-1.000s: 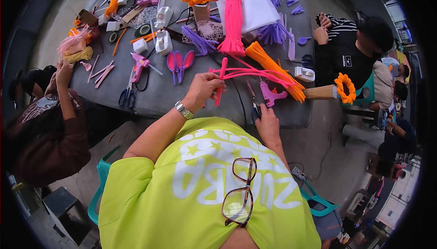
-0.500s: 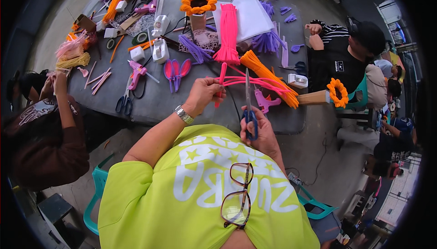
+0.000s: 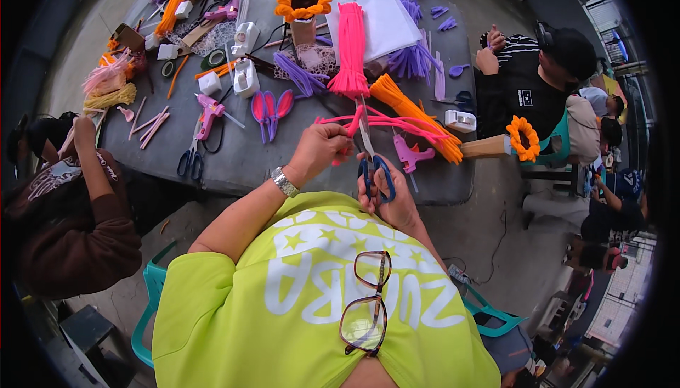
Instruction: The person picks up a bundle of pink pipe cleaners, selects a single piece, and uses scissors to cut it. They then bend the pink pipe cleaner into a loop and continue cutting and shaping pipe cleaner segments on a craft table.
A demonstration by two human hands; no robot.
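My left hand pinches several bright pink pipe cleaners, whose long ends reach out to the right over the table. In my right hand are blue-handled scissors, fingers in the loops. Their blades point away from me and lie at the pink stems beside my left fingertips; whether they close on a stem I cannot tell. Just beyond the tips stands a thick pink pipe cleaner bundle. An orange bundle and a pink glue gun lie right of the scissors.
The grey table carries purple stems, tape dispensers, another glue gun, a second pair of scissors and an orange flower. Co-workers sit on both sides. A wrapped orange flower juts past the right edge.
My right hand has brought the scissors up and left, against the pink stems. The handles have spread apart. My left hand keeps its pinch on the stems, nearly in place.
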